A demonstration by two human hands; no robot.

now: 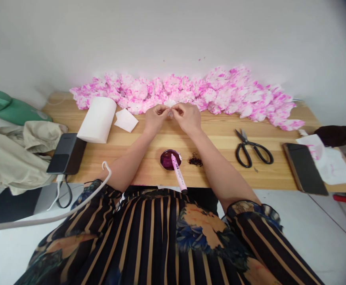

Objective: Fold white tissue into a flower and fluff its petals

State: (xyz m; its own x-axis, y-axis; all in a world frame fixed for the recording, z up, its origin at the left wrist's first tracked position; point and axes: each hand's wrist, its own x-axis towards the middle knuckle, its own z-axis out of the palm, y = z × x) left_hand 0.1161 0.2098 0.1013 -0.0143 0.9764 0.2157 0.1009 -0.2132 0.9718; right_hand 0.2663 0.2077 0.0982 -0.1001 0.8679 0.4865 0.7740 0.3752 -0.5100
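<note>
My left hand [156, 117] and my right hand [188, 116] meet over the middle of the wooden table, fingertips pinched on a small white tissue piece [170, 103] between them. Behind them a long heap of pink-and-white tissue flowers [229, 91] runs along the wall. Nearer my body a small bowl of dark purple liquid [167, 161] has a pink marker [178, 173] leaning across its rim. A little pile of dark bits [195, 160] lies just right of the bowl.
A white paper roll [98, 120] and folded white sheets [126, 120] lie at left, beside a black power bank [66, 154] with cables and a beige cloth [12, 154]. Black-handled scissors [251, 149], a phone [305, 168] and stained paper [336, 164] lie at right.
</note>
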